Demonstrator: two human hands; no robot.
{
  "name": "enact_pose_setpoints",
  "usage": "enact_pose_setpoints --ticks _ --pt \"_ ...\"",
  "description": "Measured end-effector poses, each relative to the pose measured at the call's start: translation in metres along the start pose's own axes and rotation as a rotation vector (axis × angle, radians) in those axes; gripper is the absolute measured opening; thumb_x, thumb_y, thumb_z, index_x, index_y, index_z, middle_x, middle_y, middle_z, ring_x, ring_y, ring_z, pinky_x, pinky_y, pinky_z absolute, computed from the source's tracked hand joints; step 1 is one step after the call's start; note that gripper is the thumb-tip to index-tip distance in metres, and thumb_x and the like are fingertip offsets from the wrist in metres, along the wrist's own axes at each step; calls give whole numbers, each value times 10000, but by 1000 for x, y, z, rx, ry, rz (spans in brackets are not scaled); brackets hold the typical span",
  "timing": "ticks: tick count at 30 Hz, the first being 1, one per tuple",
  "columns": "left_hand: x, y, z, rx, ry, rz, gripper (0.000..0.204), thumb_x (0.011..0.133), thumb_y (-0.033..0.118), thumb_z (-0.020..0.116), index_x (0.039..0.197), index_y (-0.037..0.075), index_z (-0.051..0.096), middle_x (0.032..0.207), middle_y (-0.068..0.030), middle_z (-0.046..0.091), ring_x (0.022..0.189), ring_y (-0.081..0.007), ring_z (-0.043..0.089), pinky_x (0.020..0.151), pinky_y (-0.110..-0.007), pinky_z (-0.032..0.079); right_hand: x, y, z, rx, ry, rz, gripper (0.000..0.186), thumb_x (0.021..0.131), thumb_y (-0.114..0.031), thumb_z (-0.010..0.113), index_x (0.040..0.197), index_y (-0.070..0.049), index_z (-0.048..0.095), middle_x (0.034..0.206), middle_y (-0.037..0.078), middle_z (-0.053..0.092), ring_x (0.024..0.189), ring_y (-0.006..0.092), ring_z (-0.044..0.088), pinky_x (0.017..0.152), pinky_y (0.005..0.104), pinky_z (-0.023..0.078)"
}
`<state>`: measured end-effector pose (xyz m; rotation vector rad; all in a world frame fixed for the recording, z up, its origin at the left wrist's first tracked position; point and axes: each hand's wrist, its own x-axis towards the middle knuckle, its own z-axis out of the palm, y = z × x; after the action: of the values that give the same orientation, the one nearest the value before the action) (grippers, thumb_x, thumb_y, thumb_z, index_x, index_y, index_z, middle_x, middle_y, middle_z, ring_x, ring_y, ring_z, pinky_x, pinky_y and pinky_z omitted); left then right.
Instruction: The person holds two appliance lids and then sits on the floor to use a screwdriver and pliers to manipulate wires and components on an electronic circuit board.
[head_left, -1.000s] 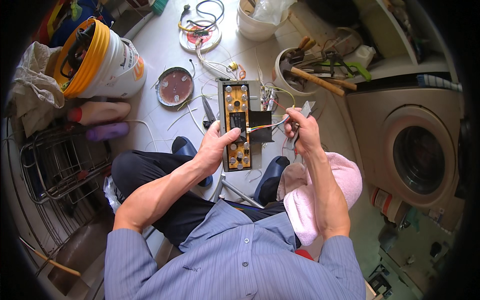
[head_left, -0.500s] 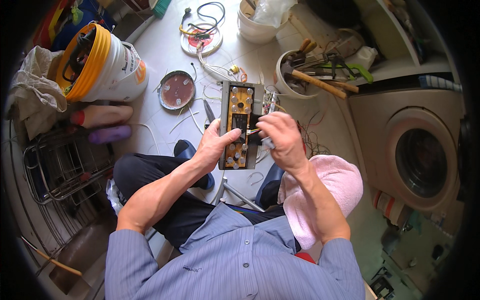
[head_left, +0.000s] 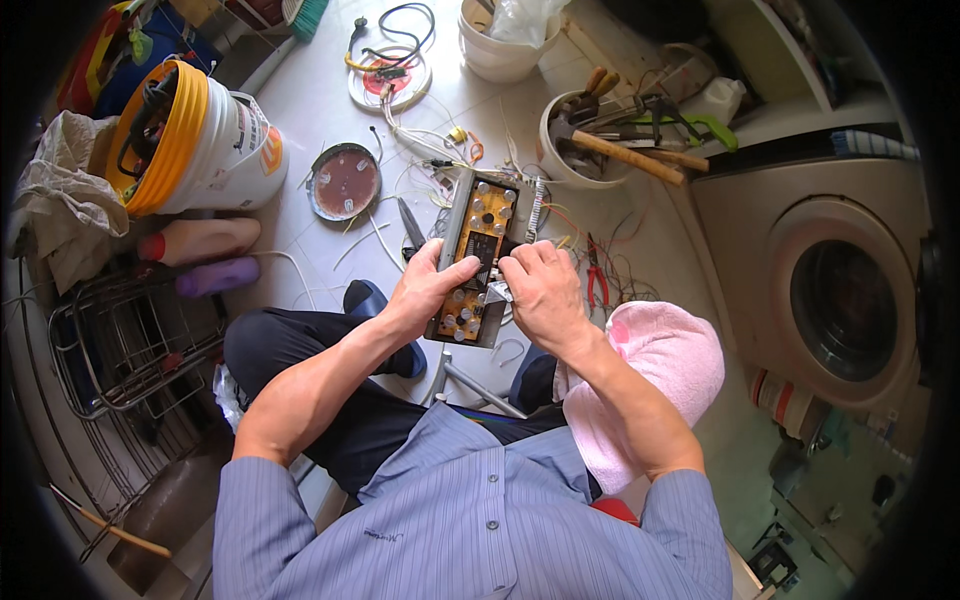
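A circuit board (head_left: 484, 222), orange-brown with round clear parts and a black block, sits in a long grey housing (head_left: 459, 215) tilted over the floor between my knees. My left hand (head_left: 425, 287) is closed on the housing's left side, its thumb lying across the board. At the right edge, my right hand (head_left: 545, 292) has its fingers pinched together by the middle of the board. A small silvery-grey piece (head_left: 499, 291) shows at those fingertips. What else the fingers hold is hidden. Beyond the housing lie a pointed dark tool (head_left: 408, 222) and loose wires (head_left: 435, 195).
Red-handled pliers (head_left: 597, 278) lie right of my hands. A tool bucket (head_left: 552, 150) with hammers stands ahead, a yellow-and-white bucket (head_left: 235, 150) at the left. A round brown disc (head_left: 345, 182) and a cable coil (head_left: 390, 82) lie on the floor. A washing machine (head_left: 740, 250) stands right.
My right hand has come left and down, from hovering beside the board to pinching at its right edge. The housing has tilted, its far end leaning right. The red-handled pliers have come into sight.
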<state>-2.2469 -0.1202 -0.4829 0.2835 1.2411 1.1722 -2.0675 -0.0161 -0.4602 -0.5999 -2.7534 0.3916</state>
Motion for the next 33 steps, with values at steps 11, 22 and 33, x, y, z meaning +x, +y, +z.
enact_pose_setpoints --ticks 11,22,33 --pt "0 -2 4 21 -7 -77 406 934 228 730 1219 10 541 1062 -53 654 927 -99 616 840 -305 526 -9 -6 4 96 -110 112 121 806 -16 562 922 -28 530 877 156 546 855 338 576 739 436 515" --pt "-2 -2 5 15 0 -26 426 922 246 743 1200 -16 556 1035 -89 667 904 -140 643 815 -329 549 -6 -5 0 288 -171 209 194 770 7 608 953 -21 547 863 175 611 826 399 619 726 485 506" --pt "-6 13 0 -59 -77 -30 372 939 274 726 1126 -4 564 965 -71 691 818 -110 674 740 -287 568 3 -2 -17 337 -43 17 268 680 -24 715 922 -56 605 813 117 614 774 334 629 673 429 512"
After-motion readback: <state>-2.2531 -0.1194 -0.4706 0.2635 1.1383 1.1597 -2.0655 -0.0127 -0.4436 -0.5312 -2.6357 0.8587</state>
